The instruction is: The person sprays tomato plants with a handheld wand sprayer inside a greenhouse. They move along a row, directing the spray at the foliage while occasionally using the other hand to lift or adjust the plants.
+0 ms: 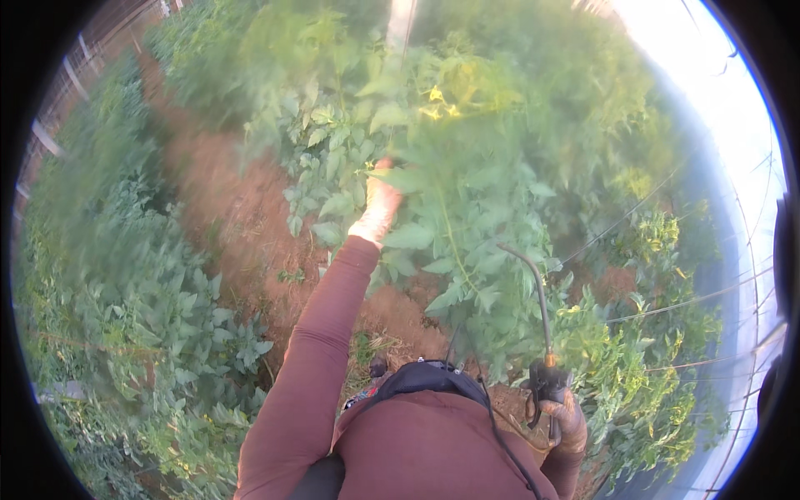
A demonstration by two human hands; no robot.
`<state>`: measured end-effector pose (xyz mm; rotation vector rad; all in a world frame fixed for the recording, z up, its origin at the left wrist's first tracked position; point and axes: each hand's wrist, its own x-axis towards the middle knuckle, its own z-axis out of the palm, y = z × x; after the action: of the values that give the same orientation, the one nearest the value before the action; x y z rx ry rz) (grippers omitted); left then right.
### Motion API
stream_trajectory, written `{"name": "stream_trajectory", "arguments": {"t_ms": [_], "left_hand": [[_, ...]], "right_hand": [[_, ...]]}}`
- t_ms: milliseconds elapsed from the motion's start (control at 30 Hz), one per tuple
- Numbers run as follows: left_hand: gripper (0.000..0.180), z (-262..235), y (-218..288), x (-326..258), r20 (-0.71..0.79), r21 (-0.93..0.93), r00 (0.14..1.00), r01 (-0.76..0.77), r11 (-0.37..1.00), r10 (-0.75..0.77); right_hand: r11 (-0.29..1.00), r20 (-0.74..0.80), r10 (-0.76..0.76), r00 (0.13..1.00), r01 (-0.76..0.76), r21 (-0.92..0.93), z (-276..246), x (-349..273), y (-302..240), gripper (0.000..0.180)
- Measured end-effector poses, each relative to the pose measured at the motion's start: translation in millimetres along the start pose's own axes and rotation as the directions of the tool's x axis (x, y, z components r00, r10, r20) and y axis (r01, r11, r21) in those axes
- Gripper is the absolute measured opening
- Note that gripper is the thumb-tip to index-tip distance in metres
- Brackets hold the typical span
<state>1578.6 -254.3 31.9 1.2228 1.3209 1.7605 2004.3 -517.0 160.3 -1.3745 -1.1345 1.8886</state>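
Observation:
My left hand (382, 200) reaches forward among the leaves of a tall green plant (454, 217) with small yellow flowers (437, 98). Leaves cover its fingers, so whether they grip a stem does not show. Low on the right, my right hand (568, 422) is wrapped round the black handle of a spray wand (543, 321). From a brass-coloured fitting above the handle, the thin dark tube rises and bends left at its tip, close to the plant's leaves. A dark hose or cord (508, 450) runs down across the front of my body.
Dense rows of leafy plants (167, 292) stand on both sides, with bare reddish soil (221, 192) between them at left. Wires (692, 308) stretch across the right side before a bright whitish sheet (733, 208). A pale post (402, 25) rises at the far middle.

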Motion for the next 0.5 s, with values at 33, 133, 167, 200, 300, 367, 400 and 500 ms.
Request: {"name": "stream_trajectory", "arguments": {"t_ms": [33,133,167,200,300,367,400,500], "left_hand": [[0.037,6.8,-7.4,16.8,0.01,0.145,0.999,0.048,0.988,-0.05],[0.031,21.3,-15.6,46.5,0.116,0.017,0.993,0.029,0.999,-0.03],[0.029,24.8,-13.5,50.6,0.136,0.104,0.987,0.075,0.992,-0.089],[0.028,28.2,-9.4,53.7,0.171,0.122,0.985,-0.017,0.992,-0.004],[0.023,32.6,2.2,48.2,0.18,0.381,0.983,-0.095,0.92,0.027],[0.017,34.6,4.2,41.7,0.147,0.477,0.966,-0.257,0.84,0.212],[0.019,34.1,3.3,42.7,0.169,0.403,0.969,-0.236,0.884,0.182],[0.019,32.5,-6.4,39.6,0.176,0.407,0.967,-0.241,0.881,0.183]], "right_hand": [[0.999,0.013,-0.031,0.999,0.03,0.017,4.1,1.6,-1.9,0.069],[0.998,0.001,-0.039,0.999,0.039,0.047,15.0,3.5,-6.4,0.074],[0.995,0.028,-0.076,0.997,0.074,0.061,18.4,4.6,-7.3,0.074],[0.997,0.002,-0.061,0.998,0.061,0.054,21.2,5.4,-7.9,0.074],[0.992,-0.019,-0.091,0.996,0.093,0.081,25.8,7.3,-8.3,0.075],[0.983,-0.034,-0.129,0.991,0.132,0.125,24.9,8.3,-7.2,0.077],[0.986,-0.016,-0.111,0.994,0.113,0.122,20.4,11.4,-7.6,0.078],[0.989,0.036,-0.089,0.995,0.084,0.121,4.0,19.5,-6.9,0.079]]}}
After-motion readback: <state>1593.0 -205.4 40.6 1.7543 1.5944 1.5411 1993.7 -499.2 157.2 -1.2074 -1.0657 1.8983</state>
